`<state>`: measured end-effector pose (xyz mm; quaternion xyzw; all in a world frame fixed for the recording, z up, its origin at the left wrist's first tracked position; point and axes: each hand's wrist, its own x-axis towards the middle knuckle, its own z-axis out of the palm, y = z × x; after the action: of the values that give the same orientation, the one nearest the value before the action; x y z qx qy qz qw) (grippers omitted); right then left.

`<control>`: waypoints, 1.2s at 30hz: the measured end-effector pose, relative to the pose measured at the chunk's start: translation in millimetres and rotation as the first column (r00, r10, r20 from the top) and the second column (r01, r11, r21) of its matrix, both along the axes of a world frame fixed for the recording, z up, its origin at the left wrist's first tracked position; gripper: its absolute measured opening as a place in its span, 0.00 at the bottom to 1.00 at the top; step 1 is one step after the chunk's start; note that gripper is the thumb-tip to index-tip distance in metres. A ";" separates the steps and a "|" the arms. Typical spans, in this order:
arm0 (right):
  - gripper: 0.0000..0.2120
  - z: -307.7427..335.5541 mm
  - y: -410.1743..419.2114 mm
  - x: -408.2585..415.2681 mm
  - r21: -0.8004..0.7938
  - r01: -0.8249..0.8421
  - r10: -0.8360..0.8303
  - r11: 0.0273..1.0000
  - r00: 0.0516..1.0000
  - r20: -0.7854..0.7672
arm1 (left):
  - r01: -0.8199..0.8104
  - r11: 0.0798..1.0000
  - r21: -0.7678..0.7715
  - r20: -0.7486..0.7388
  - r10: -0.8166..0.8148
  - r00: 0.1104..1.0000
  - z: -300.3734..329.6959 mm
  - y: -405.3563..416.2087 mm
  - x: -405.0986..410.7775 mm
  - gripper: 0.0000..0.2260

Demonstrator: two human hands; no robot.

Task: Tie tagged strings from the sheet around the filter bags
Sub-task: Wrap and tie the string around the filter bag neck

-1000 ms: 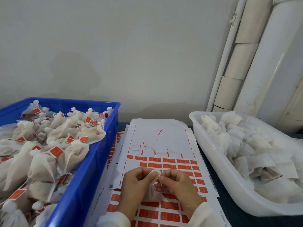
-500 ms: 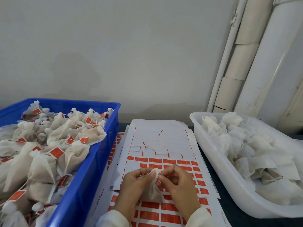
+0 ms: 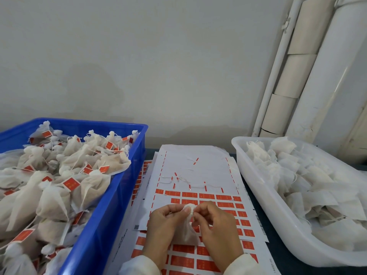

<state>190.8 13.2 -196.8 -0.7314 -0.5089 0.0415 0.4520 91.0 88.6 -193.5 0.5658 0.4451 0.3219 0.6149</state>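
Observation:
Over the white sheet of orange tags, I hold one white filter bag between both hands. My left hand pinches the gathered neck of the bag from the left. My right hand pinches at the same neck from the right, where a thin white string lies; its tag is hidden. The bag's body hangs below my fingers onto the sheet. Rows of orange tags fill the sheet's near half; loose strings lie across its bare far half.
A blue crate on the left holds several tied bags with orange tags. A white plastic tub on the right holds several untied filter bags. A wall and white pipes stand behind the table.
Both hands with the bag have shifted slightly toward me on the sheet, and my fingers have worked around the bag's neck, bunching it tighter.

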 end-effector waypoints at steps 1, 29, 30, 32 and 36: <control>0.14 -0.2 0.2 0.8 -0.012 0.002 -0.002 1.000 1.000 -0.002 | 0.005 1.000 0.016 -0.006 -0.005 1.000 -0.7 0.3 0.5 0.04; 0.08 5.0 -6.1 8.5 -0.079 -0.024 0.030 0.997 0.997 0.074 | 0.027 0.971 0.238 -0.042 -0.018 0.999 -8.9 4.7 2.3 0.04; 0.09 5.3 -6.4 8.2 -0.055 -0.006 0.009 0.998 0.999 0.047 | 0.025 0.970 0.242 -0.046 -0.014 0.999 -8.7 4.5 2.4 0.04; 0.09 6.2 -6.0 7.1 -0.016 0.034 -0.035 0.999 0.997 -0.064 | 0.025 0.966 0.257 -0.055 -0.011 0.998 -8.6 4.1 2.1 0.04; 0.04 5.4 -2.0 3.2 -0.037 0.020 -0.031 0.999 0.943 -0.332 | 0.043 0.957 0.286 -0.070 -0.024 0.997 -8.4 3.2 1.7 0.05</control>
<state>194.0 11.2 -191.4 -0.7280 -0.4153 0.1668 0.5194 92.6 91.9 -201.9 0.6669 0.4041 0.3538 0.5165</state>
